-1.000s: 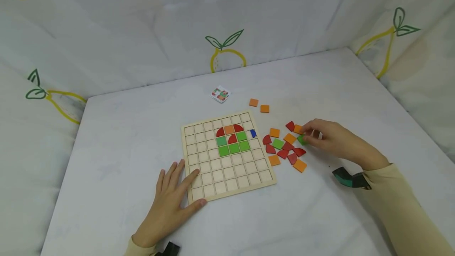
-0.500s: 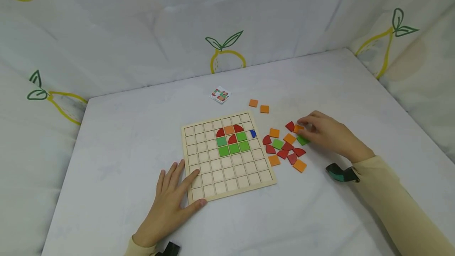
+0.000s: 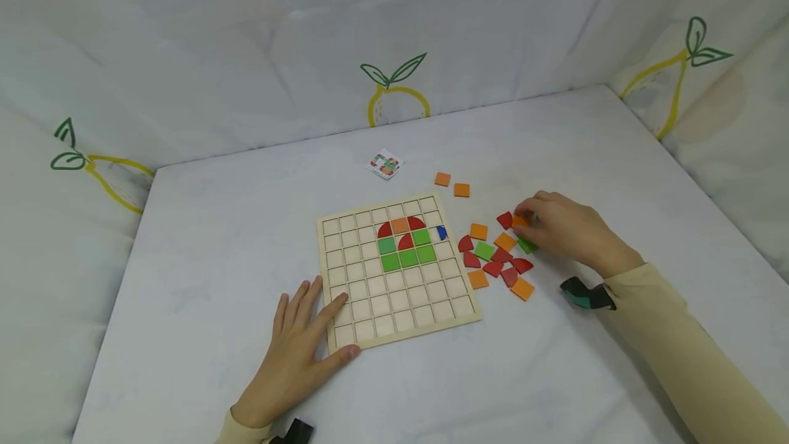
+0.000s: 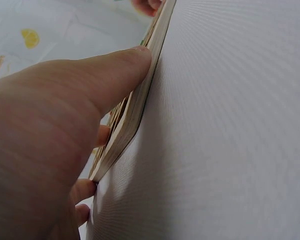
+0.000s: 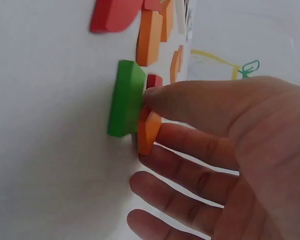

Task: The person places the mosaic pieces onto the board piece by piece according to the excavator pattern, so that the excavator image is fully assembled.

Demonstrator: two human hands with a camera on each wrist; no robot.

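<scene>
My left hand (image 3: 292, 355) lies with fingers spread at the near left corner of the wooden grid board (image 3: 399, 300); its thumb rests on the near edge in the left wrist view. Red, orange and green tiles and one blue piece (image 3: 442, 232) sit in the board's cells. At the right of the loose pile, my right hand (image 3: 570, 233) pinches an orange square tile (image 5: 149, 134) between thumb and fingers, low over the cloth. A green square tile (image 5: 126, 100) lies right beside it, partly under the hand in the head view.
Several loose red quarter-round, orange and green tiles lie right of the board, including a near orange tile (image 3: 522, 289). Two orange squares (image 3: 461, 190) lie behind. A small pattern card (image 3: 385, 164) lies beyond the board on the white cloth.
My right hand has shifted slightly left and away from me, leaving the green tile and taking hold of the orange one. The left hand has stayed on the board.
</scene>
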